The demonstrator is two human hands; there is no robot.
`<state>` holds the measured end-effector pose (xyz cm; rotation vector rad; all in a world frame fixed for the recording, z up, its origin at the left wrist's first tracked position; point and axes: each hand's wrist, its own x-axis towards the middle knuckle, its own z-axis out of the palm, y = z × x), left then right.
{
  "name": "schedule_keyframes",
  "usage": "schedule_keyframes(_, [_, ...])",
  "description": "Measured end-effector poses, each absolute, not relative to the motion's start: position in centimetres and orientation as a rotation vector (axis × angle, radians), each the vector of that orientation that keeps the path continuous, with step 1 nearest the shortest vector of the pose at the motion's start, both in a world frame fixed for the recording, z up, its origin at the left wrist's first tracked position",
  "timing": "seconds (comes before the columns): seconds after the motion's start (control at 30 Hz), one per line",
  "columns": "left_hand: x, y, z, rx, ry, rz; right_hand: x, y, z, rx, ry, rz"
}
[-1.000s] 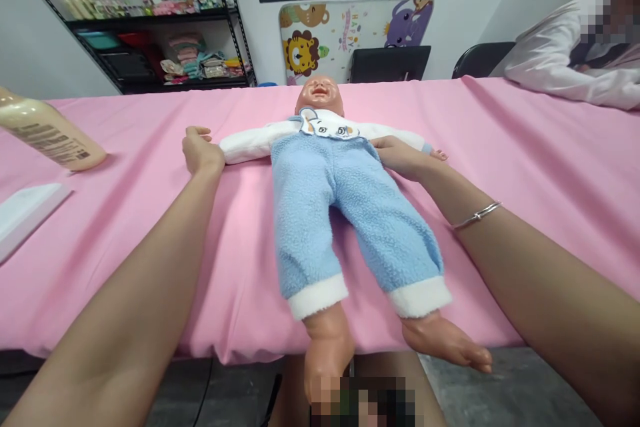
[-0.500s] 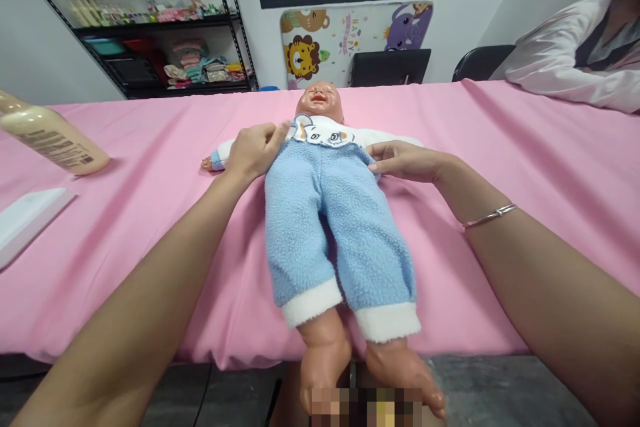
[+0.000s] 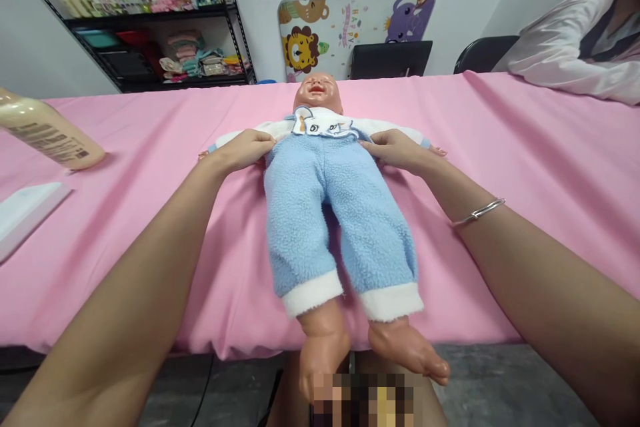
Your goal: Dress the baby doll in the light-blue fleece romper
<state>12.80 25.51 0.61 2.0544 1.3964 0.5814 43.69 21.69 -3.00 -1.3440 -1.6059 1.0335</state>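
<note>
**Both hands at the doll's waistband**

Baby doll (image 3: 320,167) lies face-up, centre of frame, on the pink-covered table (image 3: 525,147). Head twd the top of frame, bare feet hanging off the near table edge at bottom centre. Wears blue fleece trousers (image 3: 335,213) w/ white cuffs, white long-sleeve top, small bib w/ a cartoon print at the chest. Doll's arms spread out to both sides.

Left hand (image 3: 245,149), just left of centre, rests on the doll's side where sleeve meets trouser top; fingers curled together, tips pressing on the fabric at the waistband edge. Can't tell if cloth is actually pinched between them. Right hand (image 3: 395,147), just right of centre, mirrors it on the other side: fingers together, tips touching the waistband edge; pinch or plain touch not clear either. Thin metal bangle (image 3: 477,212) on the right wrist, mid-right of frame.

Around: cream lotion bottle (image 3: 47,130) lying tilted at the left edge of frame, on the table; flat white item (image 3: 27,213) below it, lower left, partly cut off by the frame. Another person's light-pink sleeve (image 3: 560,57) rests on the table at upper right. Black metal shelf (image 3: 160,33) w/ folded cloths and small items at upper left, against the wall. Cartoon-animal mat (image 3: 350,27) leans on the wall, top centre, under a window; dark chairs behind the table's far edge.
</note>
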Motion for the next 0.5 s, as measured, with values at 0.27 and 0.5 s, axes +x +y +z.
schedule_keyframes(0.27, [12.6,24.3,1.2,1.936,1.246,0.512,42.4,21.2,-3.6,-1.233,-1.482,0.996])
schedule_keyframes(0.5, [12.8,23.9,1.0,1.700,1.100,0.514,40.6,21.2,-2.8,-1.024,-1.417,1.174])
